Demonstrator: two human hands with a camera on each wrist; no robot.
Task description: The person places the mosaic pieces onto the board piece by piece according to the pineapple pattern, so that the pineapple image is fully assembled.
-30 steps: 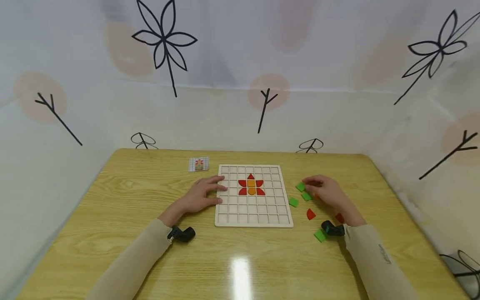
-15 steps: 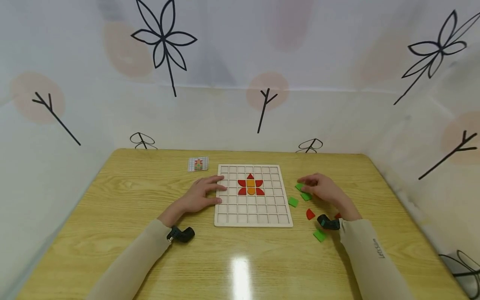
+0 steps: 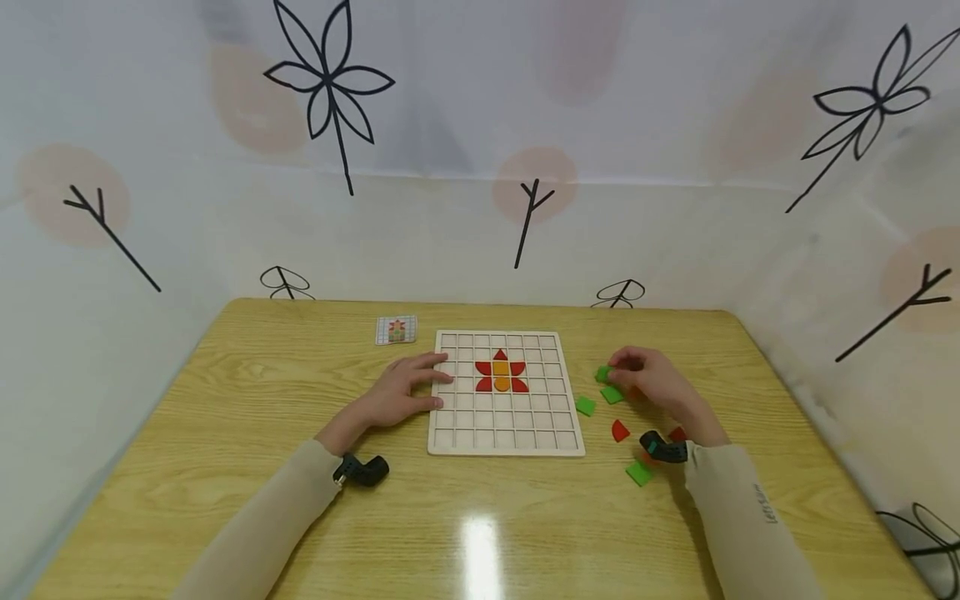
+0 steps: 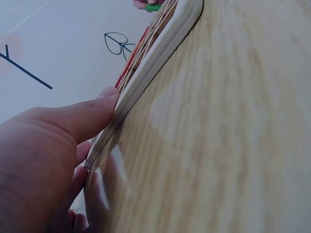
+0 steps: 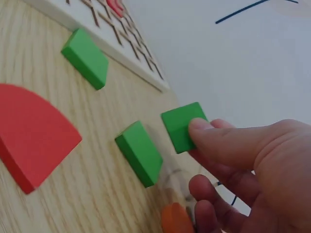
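My right hand (image 3: 651,379) pinches a green square tile (image 5: 181,125) between thumb and fingers, lifted off the table in the right wrist view. Just below it lies a second green tile (image 5: 140,154), with another green tile (image 5: 86,59) nearer the board. My left hand (image 3: 401,390) rests with spread, fairly straight fingers on the left edge of the white gridded board (image 3: 467,422); the thumb (image 4: 97,112) touches its side in the left wrist view. Set in the grid are red pieces (image 3: 500,355) and orange pieces (image 3: 501,367), forming a flower-like shape.
A small pattern card (image 3: 396,329) lies behind the board, to its left. Right of the board are a red quarter-round piece (image 3: 620,431), a green tile (image 3: 639,473) and another red piece (image 3: 678,434) by the right wrist. An orange piece (image 5: 176,218) shows under the right hand.
My right hand reached left over the green tiles, took hold of one and has drawn back slightly right with it. The left hand stays on the board's edge.
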